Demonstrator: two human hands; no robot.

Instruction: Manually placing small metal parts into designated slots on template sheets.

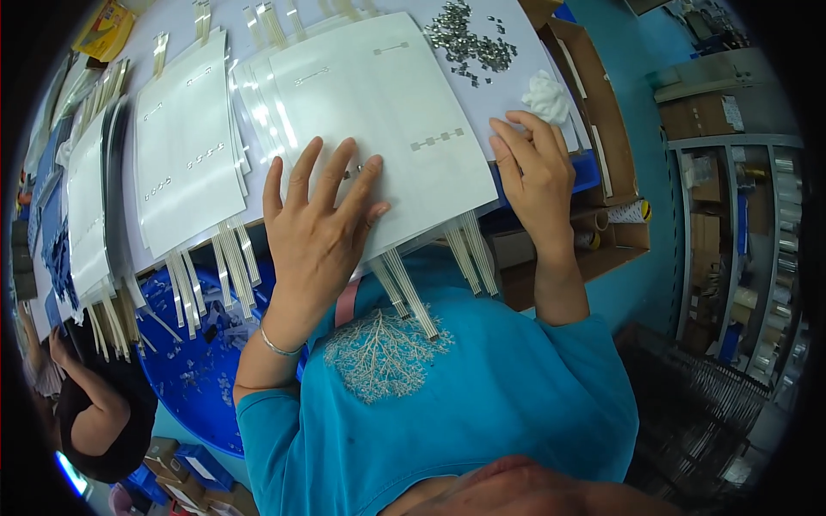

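Note:
A stack of white flat sheets (335, 107) lies on the table before me, with thin striped ribbon tails (411, 297) hanging over the near edge. My left hand (320, 215) rests on the top sheet, fingers spread and palm down. Small grey printed patterns (437, 138) mark that sheet. By its right edge is my right hand (538, 172), thumb and index fingertip drawn together; whatever sits between them is too small to make out. Just beyond that hand lies a crumpled white cloth (547, 96). Many small shiny metal pieces (469, 41) are scattered on the table's far side.
More stacks of tailed sheets (185, 146) lie to the left. Below the table edge stands a blue tub (194, 378) with scraps. Cardboard boxes (594, 103) and a shelf rack (731, 241) are at the right. Another person's arm (99, 387) shows at lower left.

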